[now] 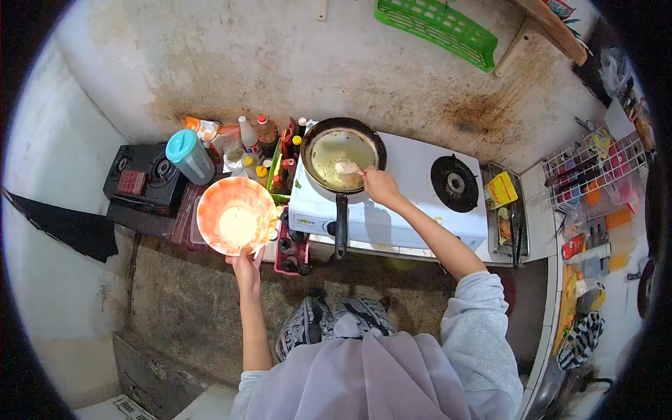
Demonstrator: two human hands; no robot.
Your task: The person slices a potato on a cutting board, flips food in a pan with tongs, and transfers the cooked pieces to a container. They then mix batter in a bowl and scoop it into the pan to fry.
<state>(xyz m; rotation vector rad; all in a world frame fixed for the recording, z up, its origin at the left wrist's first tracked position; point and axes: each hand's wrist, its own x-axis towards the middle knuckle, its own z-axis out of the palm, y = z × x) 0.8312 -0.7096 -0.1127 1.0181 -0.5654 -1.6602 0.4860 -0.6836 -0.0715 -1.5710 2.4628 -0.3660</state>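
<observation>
My left hand [245, 264] grips the near rim of an orange-and-white bowl [260, 203], tilted to show its pale inside, left of the stove. Over the frying pan [379, 140], my right hand [380, 187] is closed on the narrow end of a pale, drumstick-shaped piece of food [345, 166]. Its thick end is low over the shallow yellowish oil [343, 147]. The pan stands on the left burner of the white gas stove [406, 157], its black handle pointing toward me.
The right burner [455, 183] carries no pan. Bottles [266, 131] and a teal-lidded pitcher [192, 157] stand left of the stove, near a black stove [143, 178]. At right are a metal tray [505, 227] with tongs [517, 238] and a wire rack [595, 168].
</observation>
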